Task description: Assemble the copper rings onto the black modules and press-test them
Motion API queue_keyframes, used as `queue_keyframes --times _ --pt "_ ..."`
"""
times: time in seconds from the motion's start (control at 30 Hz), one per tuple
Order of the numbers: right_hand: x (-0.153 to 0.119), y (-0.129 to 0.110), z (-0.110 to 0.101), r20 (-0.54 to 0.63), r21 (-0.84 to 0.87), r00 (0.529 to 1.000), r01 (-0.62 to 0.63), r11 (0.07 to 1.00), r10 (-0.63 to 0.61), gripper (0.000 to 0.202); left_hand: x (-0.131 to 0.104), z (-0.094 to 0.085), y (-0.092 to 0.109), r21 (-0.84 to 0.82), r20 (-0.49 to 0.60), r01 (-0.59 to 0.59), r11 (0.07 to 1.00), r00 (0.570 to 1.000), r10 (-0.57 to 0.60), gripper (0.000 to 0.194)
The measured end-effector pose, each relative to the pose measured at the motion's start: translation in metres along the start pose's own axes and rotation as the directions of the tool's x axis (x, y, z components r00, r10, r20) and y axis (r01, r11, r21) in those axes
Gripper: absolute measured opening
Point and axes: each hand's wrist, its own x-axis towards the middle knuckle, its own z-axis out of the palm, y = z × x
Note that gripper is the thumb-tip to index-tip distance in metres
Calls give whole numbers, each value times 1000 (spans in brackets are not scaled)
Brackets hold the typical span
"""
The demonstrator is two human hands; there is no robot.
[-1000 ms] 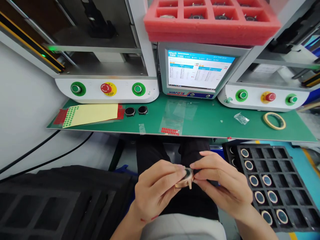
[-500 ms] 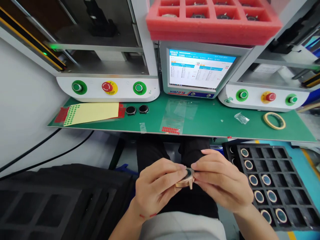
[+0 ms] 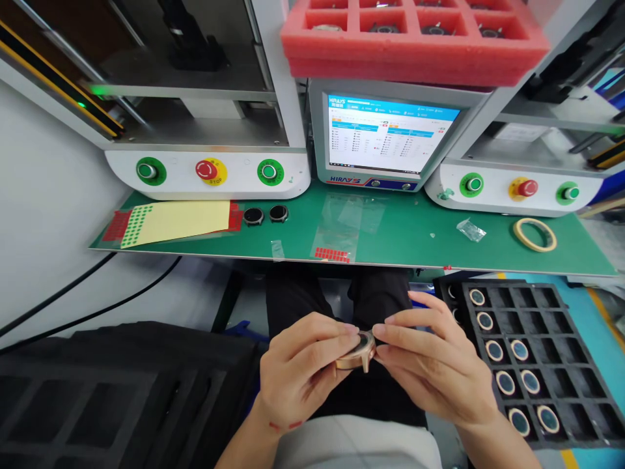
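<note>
A gold-rimmed watch case (image 3: 357, 355) with a dark round face is held above my lap. My left hand (image 3: 305, 365) grips it from the left, fingers over the face and thumb below. At the case's right edge are the fingertips of my right hand (image 3: 434, 358), its index finger and thumb close together and its other fingers loosely spread. Whether the right fingertips pinch the edge or only touch it is hard to tell. The underside of the case is hidden.
Two dark watch cases (image 3: 254, 216), a yellow sheet (image 3: 183, 221) and a tape roll (image 3: 534, 234) lie on the green bench (image 3: 410, 228). A black tray (image 3: 551, 352) with several watch cases is at right, stacked black trays (image 3: 63, 404) at left. A monitor (image 3: 390, 137) stands behind.
Both hands and the watch case have shifted slightly left. The upper fingers of my right hand have lifted and spread a little.
</note>
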Motion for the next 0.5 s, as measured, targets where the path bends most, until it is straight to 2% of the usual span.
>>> queue_keyframes --times 0.27,0.4,0.47,0.5 --pt "-10 -2 9 -48 -112 998 34 993 -40 16 -9 10 0 40 -67 70 997 996 -67 33" --pt "-14 -3 17 -83 -133 997 -11 991 0 13 -13 19 -2 80 -113 128 988 986 -119 34" --pt "-17 -4 23 -90 -119 996 -24 993 13 12 -13 21 -7 122 -200 209 970 963 -182 30" --pt "-20 -4 26 -84 -103 996 -24 994 16 11 -12 21 -11 127 -294 283 951 926 -236 26"
